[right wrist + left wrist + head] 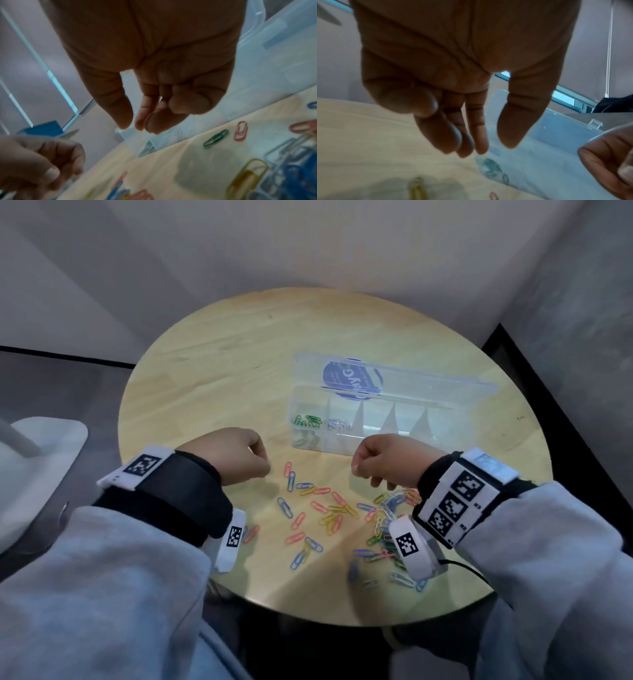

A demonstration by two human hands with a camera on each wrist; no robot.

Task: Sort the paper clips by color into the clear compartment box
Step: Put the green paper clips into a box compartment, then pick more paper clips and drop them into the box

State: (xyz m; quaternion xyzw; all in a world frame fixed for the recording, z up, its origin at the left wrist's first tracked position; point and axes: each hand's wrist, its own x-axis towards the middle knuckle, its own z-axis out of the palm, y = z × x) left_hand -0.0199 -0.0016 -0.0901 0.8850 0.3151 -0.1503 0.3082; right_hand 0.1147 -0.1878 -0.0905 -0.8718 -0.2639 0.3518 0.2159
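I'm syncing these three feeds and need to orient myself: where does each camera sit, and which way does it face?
Head: worn on the head, looking down at the round table, both hands and grey sleeves.
Left wrist: under the left hand, looking along its fingers toward the clear compartment box.
Right wrist: under the right hand, facing loose paper clips.
Shared: both wrist views show the box and the opposite hand.

lid sticker [349,378]: blue, print mirrored, unreadable | wrist tags [455,501]: coded squares only
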